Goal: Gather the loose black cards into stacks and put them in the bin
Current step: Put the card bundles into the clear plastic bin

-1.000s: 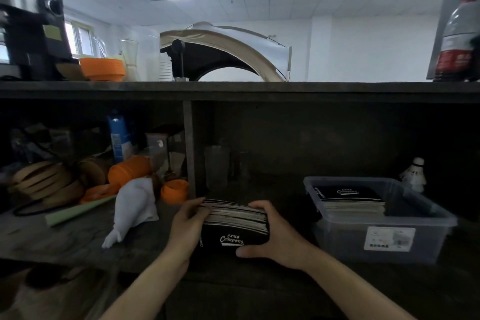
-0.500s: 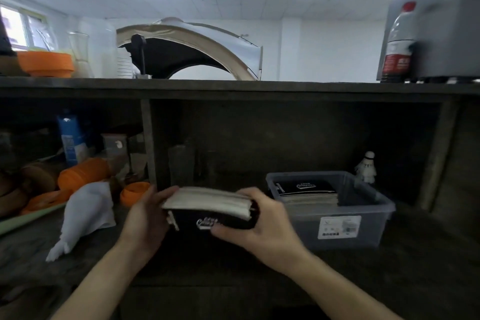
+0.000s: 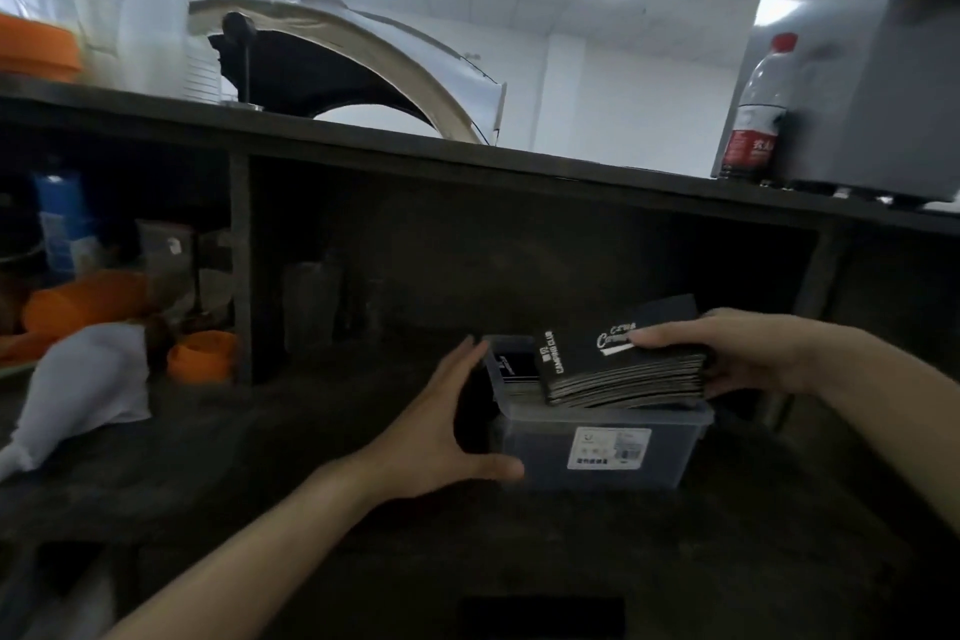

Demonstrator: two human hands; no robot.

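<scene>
My right hand (image 3: 748, 359) grips a thick stack of black cards (image 3: 618, 369) with white lettering, thumb on top, and holds it tilted over the open top of the clear plastic bin (image 3: 602, 452). The bin stands on the dark lower shelf and has a white label on its front wall. More black cards (image 3: 511, 364) lie inside it at the left. My left hand (image 3: 447, 426) is spread against the bin's left end, fingers straight along the wall and thumb at the front lower corner.
Left of a shelf divider (image 3: 241, 270) lie a white cloth bag (image 3: 88, 385), orange cups (image 3: 202, 356) and a blue carton (image 3: 62, 224). The top shelf carries a red-capped bottle (image 3: 758, 114), a grey appliance (image 3: 883, 83) and an orange bowl (image 3: 36, 49).
Both hands held the card stack in front of me. My right hand has carried it right, over the bin, and my left hand has let go and moved to the bin's side.
</scene>
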